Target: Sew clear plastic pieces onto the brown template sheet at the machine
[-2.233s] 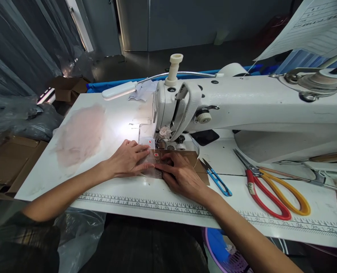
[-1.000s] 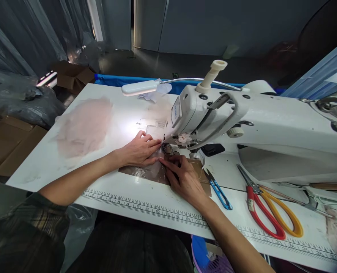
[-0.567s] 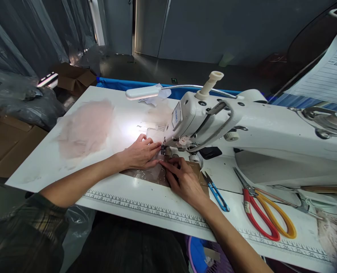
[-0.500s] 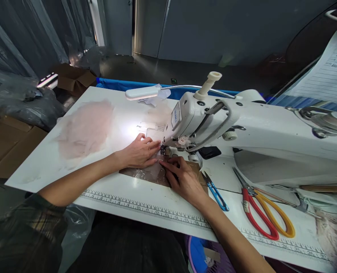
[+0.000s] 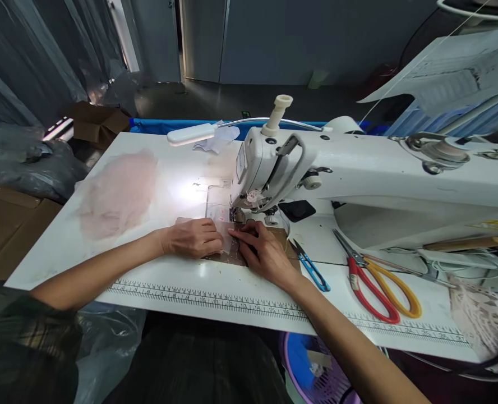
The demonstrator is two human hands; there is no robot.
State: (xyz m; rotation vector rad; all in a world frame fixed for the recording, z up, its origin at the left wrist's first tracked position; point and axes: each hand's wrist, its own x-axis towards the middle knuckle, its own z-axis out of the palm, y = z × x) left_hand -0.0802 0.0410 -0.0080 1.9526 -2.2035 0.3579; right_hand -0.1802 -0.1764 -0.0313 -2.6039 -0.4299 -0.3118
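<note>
Under the presser foot of the white sewing machine lies a small piece of sheer pale fabric. My left hand has its fingers curled down on the left edge of this fabric. From the right, my right hand pinches the fabric between thumb and forefinger, just in front of the needle area. A brown plate is beneath the fabric and both hands. The exact grip of the left fingertips is hidden. Blue thread snips lie beside my right hand.
Scissors with red and yellow handles rest to the right. A heap of sheer pink fabric lies on the table's left side. A lamp shines over the bed. Along the front edge runs a ruler tape. A purple basket stands below.
My left hand has drawn back from the needle, its flat fingers now curled, and pinkish marks show on the fabric. My right hand keeps its pinch. The view has shifted right.
</note>
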